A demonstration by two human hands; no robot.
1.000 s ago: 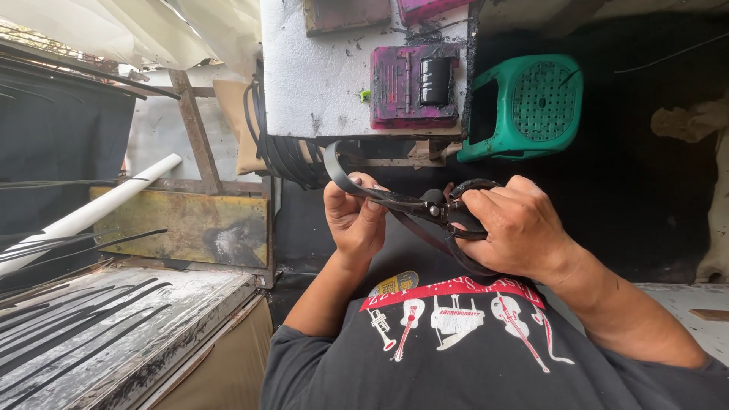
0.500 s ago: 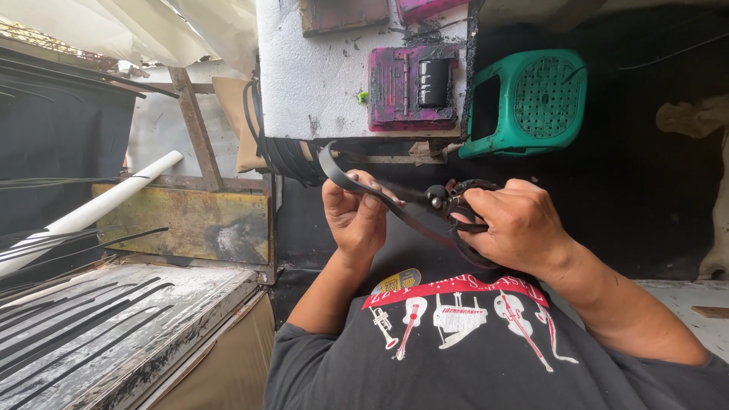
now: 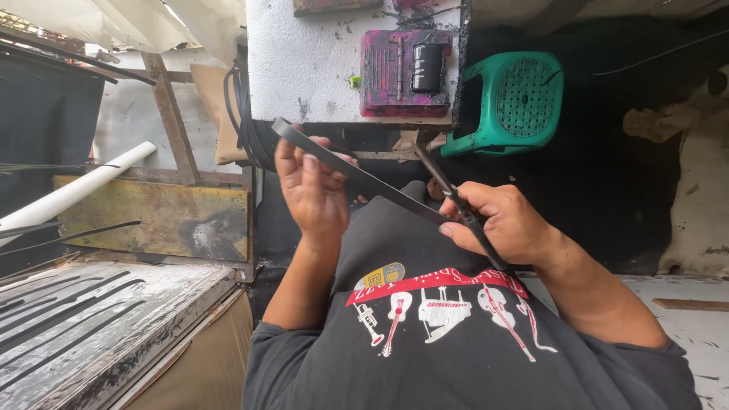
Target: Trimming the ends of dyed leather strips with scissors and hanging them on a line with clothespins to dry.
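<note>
My left hand (image 3: 315, 190) is closed around a long flat black strip (image 3: 364, 182), gripping it near its upper left end. The strip runs straight and diagonally down to my right hand (image 3: 501, 224). That hand grips a thin dark metal tool (image 3: 456, 199), apparently shears, whose tip points up toward the white board. The tool meets the strip's lower end at my fingers; the contact itself is hidden. Both hands are held in front of my dark printed T-shirt (image 3: 440, 342).
A white board (image 3: 304, 68) carries a magenta-stained block (image 3: 410, 72). A green plastic stool (image 3: 516, 99) lies right of it. More black strips (image 3: 243, 114) hang at the board's left edge. A white pipe (image 3: 76, 190), a rusty panel (image 3: 152, 216) and a slatted surface (image 3: 76, 326) are at left.
The strip, curved between my hands before, is now pulled straight. My left hand has risen and my hands have moved apart.
</note>
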